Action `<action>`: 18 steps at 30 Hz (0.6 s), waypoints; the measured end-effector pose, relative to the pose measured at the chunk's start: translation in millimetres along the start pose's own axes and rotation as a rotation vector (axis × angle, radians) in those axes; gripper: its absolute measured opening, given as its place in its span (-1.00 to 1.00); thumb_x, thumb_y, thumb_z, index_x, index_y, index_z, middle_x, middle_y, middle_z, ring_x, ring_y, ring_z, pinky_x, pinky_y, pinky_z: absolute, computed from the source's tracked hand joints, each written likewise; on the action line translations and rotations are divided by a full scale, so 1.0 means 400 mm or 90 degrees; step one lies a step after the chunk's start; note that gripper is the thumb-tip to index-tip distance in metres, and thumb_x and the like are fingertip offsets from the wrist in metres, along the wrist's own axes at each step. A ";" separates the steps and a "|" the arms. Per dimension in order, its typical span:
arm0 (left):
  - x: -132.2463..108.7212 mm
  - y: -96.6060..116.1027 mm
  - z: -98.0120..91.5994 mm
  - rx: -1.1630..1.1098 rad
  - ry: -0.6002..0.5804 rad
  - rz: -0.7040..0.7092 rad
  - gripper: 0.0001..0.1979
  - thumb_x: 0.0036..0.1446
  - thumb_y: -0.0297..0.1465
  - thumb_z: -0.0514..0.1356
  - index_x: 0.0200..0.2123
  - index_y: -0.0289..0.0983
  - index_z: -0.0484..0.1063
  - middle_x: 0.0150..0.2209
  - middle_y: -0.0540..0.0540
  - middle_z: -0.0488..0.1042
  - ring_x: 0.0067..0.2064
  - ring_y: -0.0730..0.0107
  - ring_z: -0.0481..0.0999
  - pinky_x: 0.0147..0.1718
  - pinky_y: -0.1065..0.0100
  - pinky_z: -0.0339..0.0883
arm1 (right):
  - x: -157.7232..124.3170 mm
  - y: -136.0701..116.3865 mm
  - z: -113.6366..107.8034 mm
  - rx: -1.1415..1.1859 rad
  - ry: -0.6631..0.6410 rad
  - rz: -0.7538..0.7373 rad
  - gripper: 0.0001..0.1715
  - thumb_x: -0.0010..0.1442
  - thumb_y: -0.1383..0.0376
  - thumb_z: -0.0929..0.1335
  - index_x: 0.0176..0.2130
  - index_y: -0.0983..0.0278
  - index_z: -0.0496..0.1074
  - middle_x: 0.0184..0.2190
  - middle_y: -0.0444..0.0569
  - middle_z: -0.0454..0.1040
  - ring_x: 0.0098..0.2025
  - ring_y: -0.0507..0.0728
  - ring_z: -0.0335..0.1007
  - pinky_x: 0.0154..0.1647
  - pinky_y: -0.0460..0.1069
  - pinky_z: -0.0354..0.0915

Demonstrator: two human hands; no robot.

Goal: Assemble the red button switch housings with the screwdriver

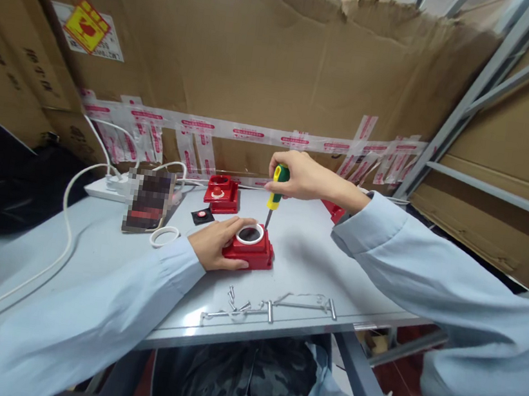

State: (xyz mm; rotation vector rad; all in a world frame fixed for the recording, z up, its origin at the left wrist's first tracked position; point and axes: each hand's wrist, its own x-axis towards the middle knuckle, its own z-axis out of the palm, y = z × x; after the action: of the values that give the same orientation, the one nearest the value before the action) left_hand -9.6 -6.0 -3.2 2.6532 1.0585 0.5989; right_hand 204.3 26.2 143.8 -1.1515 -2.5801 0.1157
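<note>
My left hand (214,242) grips the near left side of a red square housing (257,255) that lies on the grey table (305,255). A white ring (250,233) sits in the housing's round opening. My right hand (297,174) is closed around the green and yellow handle of a screwdriver (276,190). The screwdriver stands upright, with its tip down at the housing's far right corner. Several loose screws (250,304) lie near the table's front edge, just in front of the housing.
A second red housing (223,194) and a small black part (202,216) lie farther back. A loose white ring (164,236) and a power strip (107,187) with a white cable are at left. Taped cardboard walls the back; a metal shelf frame (455,119) stands at right.
</note>
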 end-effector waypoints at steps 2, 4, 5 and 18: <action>0.000 0.002 -0.001 0.004 0.001 -0.002 -0.27 0.01 -0.13 0.25 0.19 -0.22 0.07 0.07 -0.26 0.37 0.02 0.04 0.45 0.00 0.10 0.32 | 0.000 -0.003 0.000 0.015 -0.006 -0.012 -0.71 -0.06 0.37 0.39 -0.25 0.28 0.33 -0.27 -0.05 0.43 -0.29 0.05 0.30 -0.36 -0.08 0.17; 0.000 0.003 -0.001 0.004 0.000 -0.004 -0.27 0.01 -0.14 0.25 0.19 -0.22 0.06 0.07 -0.26 0.36 0.04 0.03 0.43 0.02 0.09 0.31 | 0.000 -0.007 -0.001 0.030 -0.031 -0.024 -0.62 -0.11 0.39 0.41 -0.22 0.27 0.32 -0.26 -0.06 0.43 -0.31 0.04 0.29 -0.39 -0.09 0.16; 0.000 0.004 -0.002 0.005 -0.002 -0.005 -0.27 0.02 -0.14 0.25 0.19 -0.23 0.06 0.08 -0.26 0.36 0.05 0.03 0.43 0.02 0.09 0.31 | -0.001 -0.009 -0.001 0.033 -0.036 -0.021 -0.65 -0.10 0.36 0.41 -0.24 0.27 0.32 -0.29 -0.07 0.43 -0.33 0.04 0.28 -0.40 -0.09 0.16; 0.001 0.004 -0.002 0.003 -0.006 -0.001 -0.28 0.02 -0.14 0.24 0.18 -0.26 0.07 0.07 -0.28 0.36 0.01 0.04 0.45 -0.02 0.10 0.33 | -0.004 -0.002 0.013 0.010 0.039 0.044 -0.62 0.01 0.35 0.37 -0.18 0.26 0.18 -0.34 -0.06 0.37 -0.35 0.07 0.29 -0.41 -0.04 0.17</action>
State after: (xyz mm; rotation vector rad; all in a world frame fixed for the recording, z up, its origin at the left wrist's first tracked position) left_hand -8.7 -6.9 -1.9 2.6563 1.0616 0.5840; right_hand 203.1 24.8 138.7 -1.2206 -2.4826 0.1135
